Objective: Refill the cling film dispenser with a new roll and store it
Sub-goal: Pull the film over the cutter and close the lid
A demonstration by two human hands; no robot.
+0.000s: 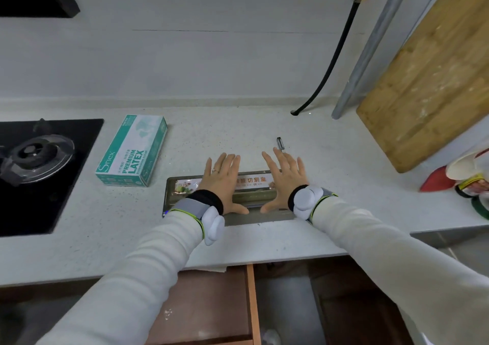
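Note:
A long grey cling film dispenser lies flat on the white counter, with a printed label along its top and a roll showing through its middle. My left hand lies flat on the dispenser, fingers straight and spread, thumb on its near side. My right hand rests on the dispenser's right part in the same flat pose, thumb pointing inward. Both wrists hide the dispenser's near edge in places.
A green and white glove box lies left of the dispenser, beside a black gas hob. A small peeler lies behind my right hand. A wooden cutting board leans at the right. An open brown drawer sits below the counter edge.

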